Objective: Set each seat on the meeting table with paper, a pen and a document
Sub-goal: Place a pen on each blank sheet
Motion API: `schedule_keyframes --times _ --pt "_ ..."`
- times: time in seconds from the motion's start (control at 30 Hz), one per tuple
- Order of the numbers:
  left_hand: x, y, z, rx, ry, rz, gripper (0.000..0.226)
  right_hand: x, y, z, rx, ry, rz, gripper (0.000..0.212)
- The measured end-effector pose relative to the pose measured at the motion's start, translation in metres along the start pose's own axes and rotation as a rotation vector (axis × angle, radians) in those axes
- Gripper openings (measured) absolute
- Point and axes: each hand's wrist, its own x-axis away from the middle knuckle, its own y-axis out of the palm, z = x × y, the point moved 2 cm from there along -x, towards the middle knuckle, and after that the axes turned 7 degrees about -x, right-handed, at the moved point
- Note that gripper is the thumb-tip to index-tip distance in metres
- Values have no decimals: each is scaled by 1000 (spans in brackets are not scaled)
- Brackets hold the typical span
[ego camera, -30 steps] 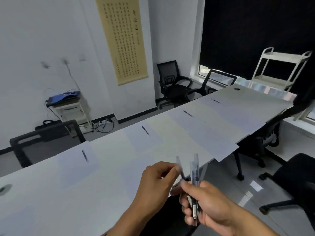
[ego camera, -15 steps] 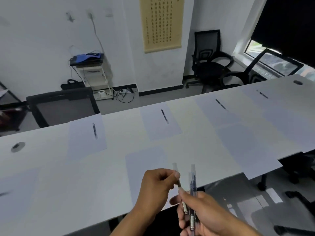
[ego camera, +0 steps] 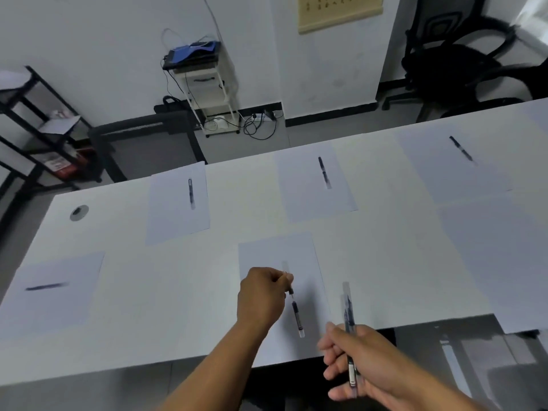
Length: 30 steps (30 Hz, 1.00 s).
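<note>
Pen (ego camera: 295,310) pinched by left hand (ego camera: 262,295) fingers, long axis near-far over paper (ego camera: 278,253); right hand (ego camera: 353,363) grips spare pens (ego camera: 348,318), probably two

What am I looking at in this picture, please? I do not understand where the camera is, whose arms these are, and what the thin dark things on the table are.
There is no machine here. The camera is worn on a person's head and looks forward and down, so the two bare arms at the bottom belong to that person.

The large white surface is a meeting table. Sheets of paper lie on it, one for each seat. The thin dark things are pens: one lies on the far left sheet, one on the far middle sheet, one on the far right sheet and one on the sheet at the left end.

The left hand holds one pen over the near sheet. The right hand holds a small bundle of spare pens. The sheet at the right has no pen.

Black chairs and a small cart stand behind the table.
</note>
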Motion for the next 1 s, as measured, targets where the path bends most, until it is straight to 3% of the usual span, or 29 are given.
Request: schedule_keyframes --times 0.27,0.47,0.6,0.8,1.0 --pt "-57 30 -25 -150 -137 44 38 -23 -18 0 -17 43 15 47" --pt "-69 48 -28 -299 -87 51 32 -32 -28 5 -29 96 16 45" --pt "-77 55 -34 -315 -64 58 40 -40 -30 4 -37 109 4 44" --pt "-82 58 -37 -319 -79 38 22 -46 -29 -3 -41 85 -3 44" --pt "-86 56 -40 -281 -90 22 28 -46 -28 -10 -36 68 8 44"
